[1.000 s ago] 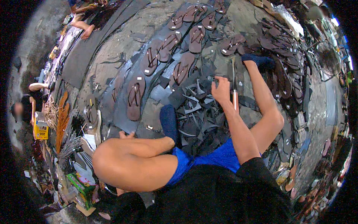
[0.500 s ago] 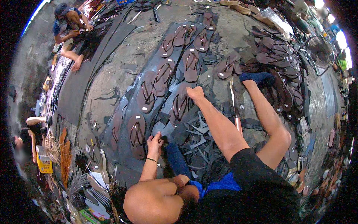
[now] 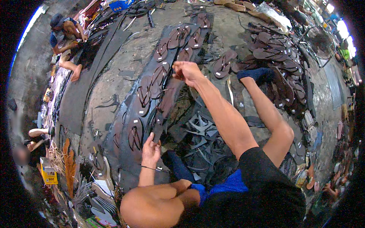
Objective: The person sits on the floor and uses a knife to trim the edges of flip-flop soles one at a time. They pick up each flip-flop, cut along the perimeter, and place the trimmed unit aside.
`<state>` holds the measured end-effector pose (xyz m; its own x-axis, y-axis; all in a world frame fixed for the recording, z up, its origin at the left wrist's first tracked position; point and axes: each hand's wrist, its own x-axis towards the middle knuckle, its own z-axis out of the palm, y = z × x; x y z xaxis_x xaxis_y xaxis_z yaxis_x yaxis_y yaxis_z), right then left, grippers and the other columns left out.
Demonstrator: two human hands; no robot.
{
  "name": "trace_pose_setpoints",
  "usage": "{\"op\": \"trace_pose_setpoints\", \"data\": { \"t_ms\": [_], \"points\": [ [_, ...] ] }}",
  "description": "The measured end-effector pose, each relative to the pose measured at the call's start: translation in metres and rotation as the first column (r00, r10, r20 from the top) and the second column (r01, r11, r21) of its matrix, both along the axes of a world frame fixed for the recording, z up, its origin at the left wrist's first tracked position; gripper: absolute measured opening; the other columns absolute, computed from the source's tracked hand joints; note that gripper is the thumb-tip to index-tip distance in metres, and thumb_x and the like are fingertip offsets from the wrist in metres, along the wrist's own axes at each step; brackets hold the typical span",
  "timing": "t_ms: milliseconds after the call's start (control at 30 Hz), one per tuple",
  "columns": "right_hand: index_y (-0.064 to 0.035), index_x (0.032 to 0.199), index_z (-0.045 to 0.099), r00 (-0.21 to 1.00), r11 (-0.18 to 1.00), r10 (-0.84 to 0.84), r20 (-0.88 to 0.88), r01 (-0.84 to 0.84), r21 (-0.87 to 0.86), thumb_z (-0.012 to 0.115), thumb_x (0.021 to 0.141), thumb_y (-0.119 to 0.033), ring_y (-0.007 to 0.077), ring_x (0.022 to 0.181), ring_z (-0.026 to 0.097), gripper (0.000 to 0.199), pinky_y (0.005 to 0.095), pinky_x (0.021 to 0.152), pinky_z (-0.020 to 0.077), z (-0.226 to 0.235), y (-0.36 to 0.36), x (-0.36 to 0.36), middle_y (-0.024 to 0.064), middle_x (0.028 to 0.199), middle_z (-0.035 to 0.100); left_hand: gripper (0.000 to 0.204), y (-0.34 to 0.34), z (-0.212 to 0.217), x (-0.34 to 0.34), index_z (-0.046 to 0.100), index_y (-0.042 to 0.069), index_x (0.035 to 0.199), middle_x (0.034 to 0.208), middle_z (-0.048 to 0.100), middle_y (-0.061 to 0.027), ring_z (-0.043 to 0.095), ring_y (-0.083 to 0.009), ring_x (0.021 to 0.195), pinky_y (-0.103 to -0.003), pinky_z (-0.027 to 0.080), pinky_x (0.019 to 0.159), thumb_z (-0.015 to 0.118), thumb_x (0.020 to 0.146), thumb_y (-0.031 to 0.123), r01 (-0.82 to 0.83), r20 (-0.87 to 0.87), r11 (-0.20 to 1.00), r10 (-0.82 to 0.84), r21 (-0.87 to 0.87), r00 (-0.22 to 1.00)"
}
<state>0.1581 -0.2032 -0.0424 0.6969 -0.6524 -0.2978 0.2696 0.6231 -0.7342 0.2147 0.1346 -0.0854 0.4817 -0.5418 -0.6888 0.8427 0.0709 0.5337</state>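
Strip (image 3: 166, 106) held tight by both hands.
Left hand (image 3: 151, 152) and right hand (image 3: 187, 72) fingers grip its ends, stretching it over sandals (image 3: 152, 85), mid-frame.

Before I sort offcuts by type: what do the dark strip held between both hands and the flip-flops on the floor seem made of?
The strip, held by the left hand and right hand, looks like matte dark brown rubber or foam sheet: thin, and it bows between the grips. The flip-flops look the same, flat and dull, with thin straps. Which exactly, I cannot tell.

Matt dark rubber sole (image 3: 167, 104) — rough grey concrete floor (image 3: 114, 81)
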Motion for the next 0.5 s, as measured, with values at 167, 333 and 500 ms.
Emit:
{"op": "trace_pose_setpoints", "data": {
  "t_ms": [167,333,500],
  "points": [
    [0.0025,0.104,0.064,0.822,0.741,-0.368,-0.436,-0.024,-0.671,0.061,0.074,-0.027,0.0298,0.085,0.066,0.042,0.0385,0.08,0.0506,-0.032,-0.007,0.0,0.0179,0.09,0.067,0.004,0.016,0.015,-0.012,0.058,0.002,0.082,0.085,0.061,-0.0049,0.061,-0.0139,0.08,-0.027,0.054,0.08,0.06,0.085,0.001,0.106,0.081,0.993,-0.109,0.043,0.991],
    [0.0106,0.111,0.056,0.575,0.853,-0.359,-0.736,-0.118,-0.508,0.065,0.077,-0.032,0.033,0.098,0.061,0.055,0.0379,0.083,0.0472,-0.14,-0.001,-0.042,0.0243,0.106,0.063,0.019,-0.018,0.002,-0.032,0.062,0.007,0.09,0.089,0.063,-0.0039,0.061,-0.0166,0.085,-0.029,0.052,0.076,0.068,0.084,0.024,0.224,-0.004,0.974,-0.224,0.038,0.974],
    [0.0108,0.12,0.052,0.351,0.848,-0.455,-0.818,-0.109,-0.518,0.07,0.075,-0.039,0.0325,0.113,0.055,0.07,0.0376,0.093,0.0434,-0.118,0.039,-0.036,0.0264,0.119,0.057,0.027,0.008,0.002,-0.05,0.06,0.006,0.102,0.096,0.062,-0.0034,0.06,-0.0177,0.085,-0.035,0.051,0.072,0.067,0.085,0.027,0.277,0.162,0.951,-0.298,0.141,0.941]
  ]
}}
